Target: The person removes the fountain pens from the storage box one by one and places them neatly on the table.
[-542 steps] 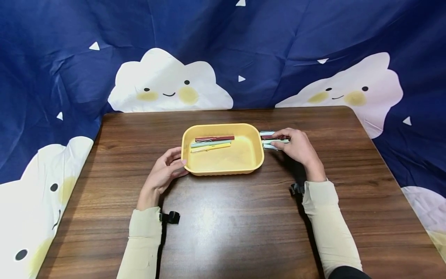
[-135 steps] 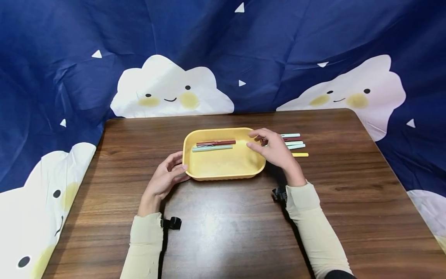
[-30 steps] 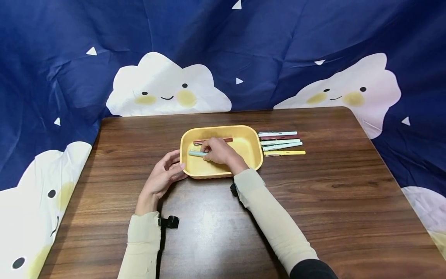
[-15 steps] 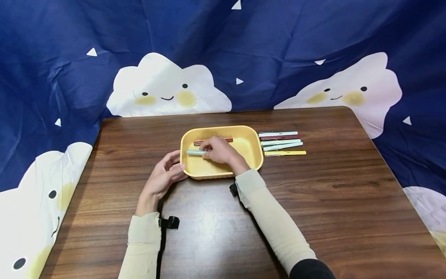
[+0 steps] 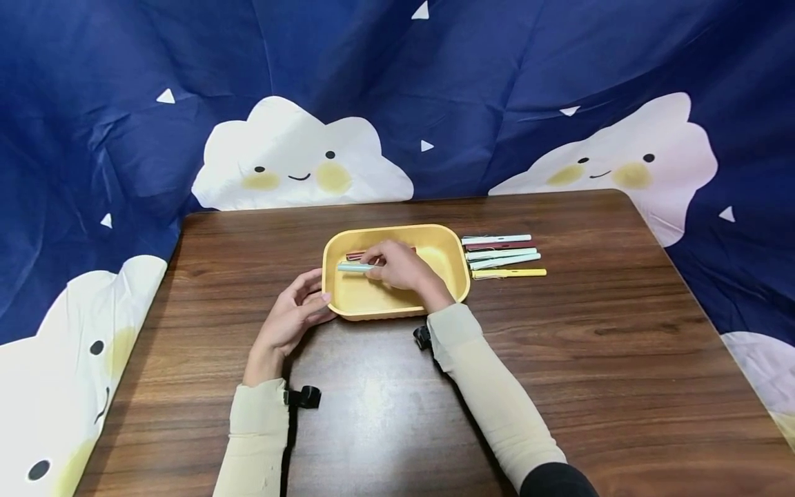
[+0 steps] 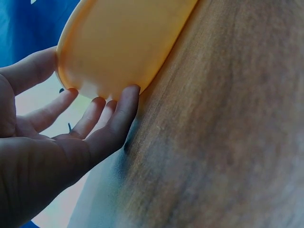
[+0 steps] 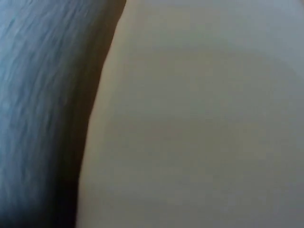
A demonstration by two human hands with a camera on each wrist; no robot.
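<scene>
In the head view, a yellow plastic tray (image 5: 397, 315) stands on the table. My left hand (image 5: 287, 319) rests against its left end; the left wrist view shows the spread fingertips touching the tray's outer wall (image 6: 123, 42). My right hand (image 5: 404, 268) reaches inside the tray and pinches a light blue-green pen (image 5: 355, 267) between thumb and fingers; its right part is hidden by the hand. Just behind lies a dark red pen (image 5: 355, 255), partly covered by the fingers. Only the sleeve (image 7: 190, 118) and blurred table appear in the right wrist view.
Right of the tray several pens lie roughly side by side on the wooden table (image 5: 596, 359): a white pen (image 5: 503, 239), a dark red pen (image 5: 503, 245), pale green and pale blue pens, and a yellow pen (image 5: 515, 273) nearest me. A blue cloud-print cloth (image 5: 459, 83) hangs behind.
Since the earliest frame the yellow pen has left the tray and lies at the right. In the last second, the right hand has moved slightly right and away with the pinched pen.
</scene>
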